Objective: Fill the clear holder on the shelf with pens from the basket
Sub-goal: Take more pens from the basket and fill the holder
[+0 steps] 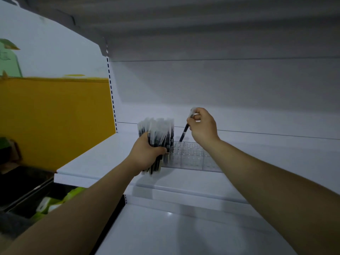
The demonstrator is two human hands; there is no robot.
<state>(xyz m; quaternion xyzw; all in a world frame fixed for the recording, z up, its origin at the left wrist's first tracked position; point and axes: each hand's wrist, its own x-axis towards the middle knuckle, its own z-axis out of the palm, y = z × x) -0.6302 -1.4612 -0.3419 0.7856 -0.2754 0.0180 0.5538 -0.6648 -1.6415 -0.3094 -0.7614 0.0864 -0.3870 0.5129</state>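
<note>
R grip (pixel 203 126) pinches dark, clear-capped pen (pixel 184 133), near-upright, tip down at back-left of clear holder (pixel 193 160); L grip (pixel 145 153) clasps upright pen bundle (pixel 158 133).

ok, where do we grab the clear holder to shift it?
Likely its front edge toward the right, from the front of the shelf. The clear holder lies flat; the left hand and pen bundle crowd its left end, and the right hand holds a pen over the back.

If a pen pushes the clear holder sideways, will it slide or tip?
The clear holder looks like thin plastic with its visible cells empty, so probably light; on the smooth white shelf it may well slide. It lies low and wide, so tipping seems unlikely.
</note>
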